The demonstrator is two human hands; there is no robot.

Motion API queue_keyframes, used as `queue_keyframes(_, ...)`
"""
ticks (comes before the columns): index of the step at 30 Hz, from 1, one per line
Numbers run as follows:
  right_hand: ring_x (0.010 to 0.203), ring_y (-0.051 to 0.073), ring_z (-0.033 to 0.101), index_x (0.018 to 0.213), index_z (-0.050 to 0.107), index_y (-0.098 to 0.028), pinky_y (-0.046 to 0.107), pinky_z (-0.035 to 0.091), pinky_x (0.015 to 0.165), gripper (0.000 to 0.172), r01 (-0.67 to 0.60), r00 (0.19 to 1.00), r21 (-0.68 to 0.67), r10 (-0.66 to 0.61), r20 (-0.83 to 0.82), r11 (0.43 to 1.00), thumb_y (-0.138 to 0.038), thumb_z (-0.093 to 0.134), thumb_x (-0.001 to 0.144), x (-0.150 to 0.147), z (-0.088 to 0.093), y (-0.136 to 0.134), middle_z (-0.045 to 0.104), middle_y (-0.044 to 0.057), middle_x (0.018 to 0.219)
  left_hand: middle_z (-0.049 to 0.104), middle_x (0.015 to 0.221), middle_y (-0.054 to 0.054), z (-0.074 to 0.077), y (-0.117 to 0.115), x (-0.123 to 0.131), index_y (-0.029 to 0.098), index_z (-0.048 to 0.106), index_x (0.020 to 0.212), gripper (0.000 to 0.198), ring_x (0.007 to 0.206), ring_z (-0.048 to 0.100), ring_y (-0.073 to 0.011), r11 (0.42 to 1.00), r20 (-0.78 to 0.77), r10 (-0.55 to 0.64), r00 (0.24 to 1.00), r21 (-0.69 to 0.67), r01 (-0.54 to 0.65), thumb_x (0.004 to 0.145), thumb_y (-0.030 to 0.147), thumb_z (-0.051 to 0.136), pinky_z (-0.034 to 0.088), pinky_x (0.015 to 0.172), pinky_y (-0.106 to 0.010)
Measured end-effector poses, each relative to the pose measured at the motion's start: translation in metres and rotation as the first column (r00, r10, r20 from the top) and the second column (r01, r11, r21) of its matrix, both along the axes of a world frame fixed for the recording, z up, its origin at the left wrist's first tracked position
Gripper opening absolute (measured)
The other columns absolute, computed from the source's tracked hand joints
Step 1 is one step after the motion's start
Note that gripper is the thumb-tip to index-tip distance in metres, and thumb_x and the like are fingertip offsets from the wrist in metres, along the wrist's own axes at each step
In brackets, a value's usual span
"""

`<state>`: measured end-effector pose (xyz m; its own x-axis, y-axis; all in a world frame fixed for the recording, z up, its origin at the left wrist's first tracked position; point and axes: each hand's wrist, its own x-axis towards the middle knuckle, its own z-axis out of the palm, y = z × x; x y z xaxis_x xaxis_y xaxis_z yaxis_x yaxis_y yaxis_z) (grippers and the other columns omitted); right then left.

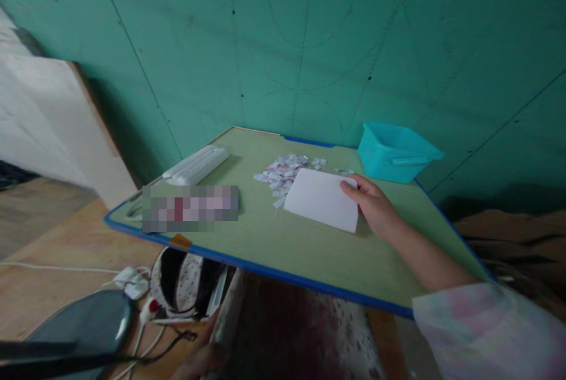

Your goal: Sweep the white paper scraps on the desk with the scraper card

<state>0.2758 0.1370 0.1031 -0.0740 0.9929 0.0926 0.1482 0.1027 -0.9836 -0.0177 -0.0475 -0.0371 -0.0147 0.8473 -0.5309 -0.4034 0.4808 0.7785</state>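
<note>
My right hand [369,203] grips the right edge of a white piece of paper [321,197], thumb on top and fingers behind it. The paper is tilted above the green tabletop [265,250]. Just behind its left side lies a loose pile of small cut paper pieces [283,171], mostly white with some pinkish ones. What appears to be my left hand [206,353] is low and blurred below the table's front edge, beside a pale, rolled-looking edge. Its fingers do not show clearly.
A turquoise plastic bin [389,156] stands at the back right corner. On the left are a long white object [197,166] and a pixelated item [190,209]. Below are a spotted bag [188,283], a power strip [132,283], cables and a grey stool [84,333]. A green wall [300,44] backs the table.
</note>
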Motion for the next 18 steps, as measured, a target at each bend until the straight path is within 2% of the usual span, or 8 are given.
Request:
queue_keyframes(4,0.062,0.014,0.052,0.087,0.056,-0.022,0.025,0.038,0.056,0.03,-0.055,0.997,-0.007,0.055,0.06,0.998,-0.047,0.059,0.071,-0.005,-0.001,-0.002,0.058,-0.002,0.07,0.042,0.036,0.008,0.002,0.0,-0.002,0.017,0.061,0.056,0.021,0.037,0.041,-0.0087,1.0,0.008,-0.015,1.0,-0.021,0.015,0.051,-0.003,0.061,0.033,0.044,-0.023)
queue_keyframes(8,0.062,0.013,0.054,0.084,0.059,-0.022,0.025,0.04,0.056,0.025,-0.186,0.981,-0.076,0.189,0.033,0.98,-0.044,0.06,0.071,-0.01,0.005,-0.012,0.06,-0.001,0.071,0.046,0.035,0.007,0.004,0.003,-0.009,0.018,0.063,0.06,0.023,0.037,0.041,-0.0087,0.999,-0.003,-0.033,0.999,-0.019,0.033,0.053,-0.003,0.058,0.032,0.045,-0.022)
queue_keyframes(10,0.062,0.013,0.055,0.083,0.06,-0.022,0.025,0.04,0.056,0.024,-0.216,0.976,-0.106,0.217,-0.008,0.971,-0.042,0.062,0.07,-0.01,0.008,-0.016,0.061,-0.001,0.072,0.051,0.038,0.006,0.004,0.004,-0.013,0.019,0.064,0.062,0.025,0.039,0.043,-0.0099,1.0,-0.03,-0.005,1.0,-0.015,0.004,0.051,-0.002,0.058,0.033,0.045,-0.023)
queue_keyframes(13,0.062,0.012,0.054,0.083,0.06,-0.022,0.024,0.04,0.056,0.024,-0.193,0.981,-0.088,0.19,-0.04,0.977,-0.041,0.063,0.07,-0.011,0.008,-0.018,0.06,-0.001,0.071,0.056,0.042,0.006,0.005,0.007,-0.02,0.02,0.064,0.059,0.027,0.043,0.048,-0.0116,0.997,-0.074,0.065,0.995,-0.029,-0.067,0.046,-0.003,0.059,0.034,0.045,-0.023)
queue_keyframes(15,0.062,0.011,0.053,0.083,0.06,-0.022,0.024,0.04,0.057,0.023,-0.199,0.98,-0.072,0.197,-0.034,0.977,-0.041,0.063,0.07,-0.013,0.005,-0.017,0.059,-0.002,0.07,0.051,0.037,0.008,0.005,0.008,-0.024,0.02,0.062,0.056,0.026,0.04,0.045,-0.0106,0.996,-0.091,0.089,0.992,-0.021,-0.092,0.044,-0.003,0.06,0.033,0.043,-0.022)
queue_keyframes(18,0.063,0.012,0.053,0.085,0.059,-0.023,0.025,0.04,0.056,0.024,-0.256,0.967,-0.108,0.255,-0.024,0.961,-0.041,0.064,0.069,-0.02,0.001,-0.018,0.06,-0.001,0.072,0.046,0.033,0.009,0.001,0.009,-0.029,0.019,0.059,0.051,0.022,0.035,0.041,-0.0084,0.998,-0.079,0.056,0.995,0.008,-0.056,0.047,-0.002,0.061,0.032,0.041,-0.022)
